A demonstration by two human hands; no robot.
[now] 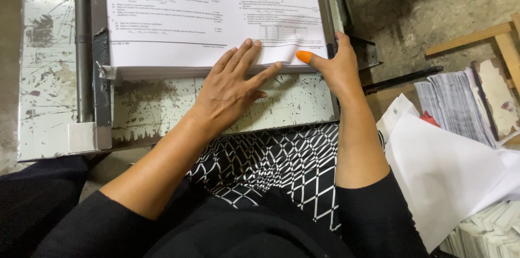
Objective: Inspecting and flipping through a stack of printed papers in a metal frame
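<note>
My left hand [230, 87] lies flat, fingers spread wide, palm on the scratched white-painted metal worktop [49, 74] and fingertips up on the near edge of the thick stack of white printed paper sheets [211, 14]; it grips nothing. My right hand [336, 66] is at the stack's right near corner, open, thumb out to the left wearing an orange rubber thumb cover [304, 56] that presses the stack's front edge; the fingers reach up along the dark metal side rail [326, 9] on the right, and I can't tell if they curl around anything. The stack sits square on the worktop, left side against a dark steel guide bar [82, 41] with a pale block at its near end, right side against the rail. Top sheet carries printed text and a small table. Black-and-white lattice-patterned fabric [276, 166] covers my lap below the worktop edge; sleeves are black. Off to the right, on the floor: loose large white sheets [444, 171], a bundled pile of printed pages [455, 103], wooden strips [476, 36] beyond them, and more stacked white paper [487, 231] at the lower right corner. No containers in view, only piles.
</note>
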